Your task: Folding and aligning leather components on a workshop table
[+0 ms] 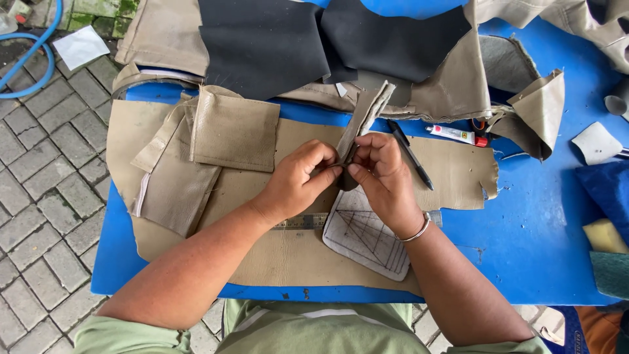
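Observation:
My left hand (298, 178) and my right hand (382, 172) meet over the middle of a blue table (524, 229). Both pinch the lower end of a folded strip of beige leather (365, 117), which stands up and leans away from me. A large beige leather sheet (295, 252) lies flat under my hands. On it rest a white pattern piece with pencil lines (363, 233) and a metal ruler (303, 221), partly hidden by my wrists. A black pen (411, 156) lies just right of my right hand.
Black fabric (275, 42) and more beige leather pieces (232, 128) pile up at the far side. A small glue tube (455, 135) lies right of the pen. Sponge blocks (606, 236) and a blue cloth sit at the right edge. Paving stones (46, 164) lie left.

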